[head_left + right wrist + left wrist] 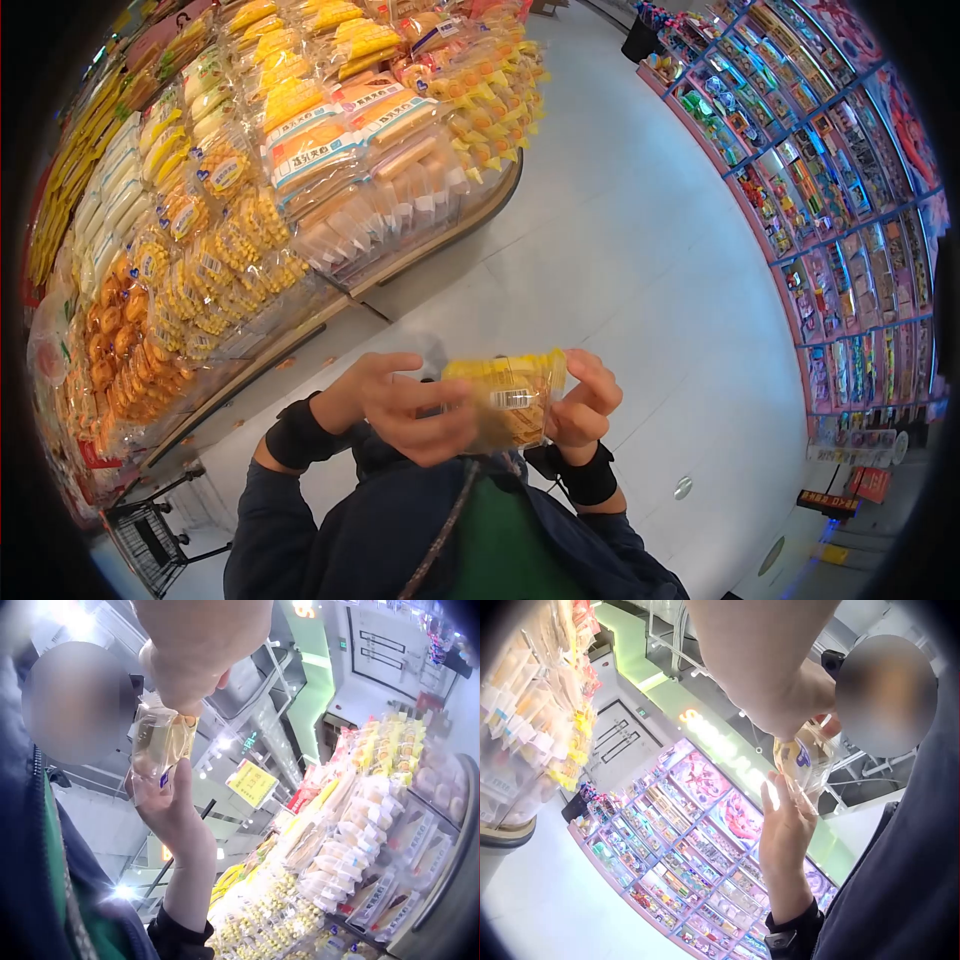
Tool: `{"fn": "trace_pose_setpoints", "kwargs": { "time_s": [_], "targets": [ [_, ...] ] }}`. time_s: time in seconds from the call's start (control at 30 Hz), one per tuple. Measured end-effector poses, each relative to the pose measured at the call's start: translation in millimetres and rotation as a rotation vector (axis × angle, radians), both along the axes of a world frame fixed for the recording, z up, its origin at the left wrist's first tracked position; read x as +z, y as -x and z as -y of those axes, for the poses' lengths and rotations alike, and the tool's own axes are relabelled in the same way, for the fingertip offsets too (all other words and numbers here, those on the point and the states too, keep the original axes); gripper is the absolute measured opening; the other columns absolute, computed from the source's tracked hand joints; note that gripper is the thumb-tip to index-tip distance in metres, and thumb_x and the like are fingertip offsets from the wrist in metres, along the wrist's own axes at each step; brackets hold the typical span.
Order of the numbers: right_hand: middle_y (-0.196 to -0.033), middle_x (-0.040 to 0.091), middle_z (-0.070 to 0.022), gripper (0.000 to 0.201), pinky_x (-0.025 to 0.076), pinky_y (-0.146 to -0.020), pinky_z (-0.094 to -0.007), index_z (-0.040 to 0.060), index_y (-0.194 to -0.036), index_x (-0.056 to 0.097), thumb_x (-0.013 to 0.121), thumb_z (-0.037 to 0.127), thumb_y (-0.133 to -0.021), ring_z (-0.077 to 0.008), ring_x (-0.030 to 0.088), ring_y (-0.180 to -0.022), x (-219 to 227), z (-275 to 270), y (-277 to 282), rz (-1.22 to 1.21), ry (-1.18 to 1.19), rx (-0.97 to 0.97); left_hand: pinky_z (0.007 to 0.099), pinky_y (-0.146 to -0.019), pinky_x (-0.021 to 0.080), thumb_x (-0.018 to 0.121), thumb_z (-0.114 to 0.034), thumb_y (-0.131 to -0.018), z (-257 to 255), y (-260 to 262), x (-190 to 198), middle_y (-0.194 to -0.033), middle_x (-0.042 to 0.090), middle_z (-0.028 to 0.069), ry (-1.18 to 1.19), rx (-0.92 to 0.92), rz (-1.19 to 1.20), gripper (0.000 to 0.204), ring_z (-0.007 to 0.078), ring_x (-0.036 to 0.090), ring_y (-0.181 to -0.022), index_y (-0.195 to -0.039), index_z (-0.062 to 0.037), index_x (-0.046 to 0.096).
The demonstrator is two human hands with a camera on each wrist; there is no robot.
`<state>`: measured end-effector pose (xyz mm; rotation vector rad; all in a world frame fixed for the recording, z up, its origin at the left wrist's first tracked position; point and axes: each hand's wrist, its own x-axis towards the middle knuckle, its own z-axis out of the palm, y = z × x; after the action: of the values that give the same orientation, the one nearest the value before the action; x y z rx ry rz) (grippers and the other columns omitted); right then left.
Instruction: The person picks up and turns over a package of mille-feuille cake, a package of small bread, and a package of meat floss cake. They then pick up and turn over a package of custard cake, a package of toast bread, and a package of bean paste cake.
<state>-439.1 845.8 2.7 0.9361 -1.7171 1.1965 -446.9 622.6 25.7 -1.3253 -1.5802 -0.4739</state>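
A clear and yellow plastic package, with a white barcode label facing up, is between both hands in front of the chest. The left hand, slightly blurred, holds its left side; in the right wrist view that hand has thumb and fingers around the package. At the right edge, the right hand pinches the wrapper with curled fingers. From the left wrist view, the right hand touches the package from below, under the near left hand. The contents are hard to make out.
A display stand heaped with packaged breads curves along the left. Across the pale floor, tall shelves of small colourful goods line the right. A black shopping cart is at the lower left.
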Motion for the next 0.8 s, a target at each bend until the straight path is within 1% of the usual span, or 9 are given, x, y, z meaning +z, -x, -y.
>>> {"fn": "trace_pose_setpoints", "kwargs": {
  "time_s": [0.23, 0.33, 0.43, 0.5, 0.53, 0.6, 0.63, 0.73, 0.8],
  "targets": [
    [-0.107, 0.049, -0.0165, 0.034, 0.051, -0.067, -0.0399, 0.0101, -0.081, 0.042, 0.072, 0.002, -0.067, -0.0318, 0.058, -0.084, 0.1, -61.8, 90.9, 0.012, -0.047, 0.050, 0.0503, -0.095, 0.030, 0.056, -0.013, -0.077, -59.0, 74.1, 0.4, -0.105, 0.049, -0.0036, 0.008, 0.083, 0.027, 0.024, 0.0160, 0.057, -0.094, -0.097, -0.0255, 0.052],
    [-0.108, 0.046, -0.0176, 0.038, 0.050, -0.072, -0.0385, 0.0104, -0.089, 0.039, 0.072, 0.011, -0.072, -0.0303, 0.055, -0.091, 0.5, -90.7, 129.6, 0.042, -0.102, 0.070, 0.0420, -0.090, 0.040, 0.061, -0.015, -0.076, -89.2, 101.4, 3.7, -0.106, 0.053, -0.0049, -0.045, 0.122, 0.103, 0.022, 0.0150, 0.056, -0.099, -0.096, -0.0229, 0.054],
    [-0.109, 0.046, -0.0186, 0.039, 0.048, -0.077, -0.0405, 0.0093, -0.091, 0.039, 0.073, 0.010, -0.071, -0.0318, 0.054, -0.095, 1.4, -108.6, 165.5, 0.157, -0.094, 0.119, 0.0366, -0.081, 0.046, 0.067, -0.010, -0.071, -110.2, 131.1, 3.0, -0.106, 0.055, 0.0019, -0.094, 0.113, 0.369, 0.033, 0.0189, 0.056, -0.098, -0.102, -0.0166, 0.055],
    [-0.110, 0.047, -0.0197, 0.041, 0.047, -0.080, -0.0421, 0.0080, -0.094, 0.039, 0.073, 0.009, -0.071, -0.0323, 0.053, -0.098, 8.5, -119.0, 183.9, 0.315, -0.130, 0.174, 0.0344, -0.077, 0.048, 0.070, -0.007, -0.067, -123.9, 139.6, 0.7, -0.103, 0.056, 0.0063, -0.247, 0.149, 0.685, 0.040, 0.0217, 0.057, -0.095, -0.105, -0.0108, 0.056],
    [-0.111, 0.048, -0.0200, 0.042, 0.045, -0.082, -0.0410, 0.0077, -0.094, 0.039, 0.073, 0.007, -0.069, -0.0315, 0.053, -0.099, 5.5, -120.6, 193.9, 0.388, -0.096, 0.277, 0.0332, -0.075, 0.048, 0.072, -0.006, -0.066, -128.6, 142.6, 0.0, -0.102, 0.057, 0.0084, -0.329, 0.164, 0.840, 0.044, 0.0231, 0.057, -0.094, -0.106, -0.0079, 0.056],
    [-0.114, 0.049, -0.0206, 0.043, 0.042, -0.086, -0.0387, 0.0071, -0.095, 0.041, 0.073, 0.004, -0.067, -0.0299, 0.051, -0.102, -2.6, -119.5, 210.4, 0.537, -0.029, 0.474, 0.0326, -0.075, 0.048, 0.074, -0.005, -0.063, -130.1, 145.4, 1.5, -0.099, 0.057, 0.0097, -0.370, 0.212, 0.940, 0.048, 0.0244, 0.058, -0.090, -0.108, -0.0050, 0.055],
    [-0.110, 0.048, -0.0220, 0.040, 0.045, -0.084, -0.0388, 0.0047, -0.098, 0.035, 0.067, 0.004, -0.073, -0.0289, 0.053, -0.100, 0.3, -115.0, 215.7, 0.611, 0.004, 0.615, 0.0322, -0.074, 0.048, 0.075, -0.004, -0.062, -129.9, 147.5, 2.5, -0.098, 0.058, 0.0104, -0.390, 0.233, 0.986, 0.050, 0.0250, 0.058, -0.088, -0.108, -0.0035, 0.055],
    [-0.110, 0.048, -0.0212, 0.044, 0.045, -0.084, -0.0355, 0.0048, -0.102, 0.033, 0.066, 0.003, -0.073, -0.0269, 0.053, -0.098, -3.2, -106.7, 231.7, 0.756, 0.052, 0.765, 0.0310, -0.072, 0.048, 0.075, -0.007, -0.064, -129.5, 151.7, 3.2, -0.099, 0.059, 0.0110, -0.452, 0.318, 1.034, 0.048, 0.0250, 0.059, -0.084, -0.107, -0.0032, 0.056],
    [-0.111, 0.048, -0.0196, 0.056, 0.044, -0.084, -0.0347, 0.0049, -0.112, 0.031, 0.067, 0.001, -0.070, -0.0251, 0.052, -0.099, -3.9, -95.9, 243.1, 0.780, 0.048, 0.794, 0.0305, -0.071, 0.048, 0.075, -0.007, -0.064, -124.2, 154.4, 6.0, -0.098, 0.059, 0.0112, -0.493, 0.375, 1.050, 0.047, 0.0243, 0.059, -0.083, -0.107, -0.0031, 0.056]
  ]
}}
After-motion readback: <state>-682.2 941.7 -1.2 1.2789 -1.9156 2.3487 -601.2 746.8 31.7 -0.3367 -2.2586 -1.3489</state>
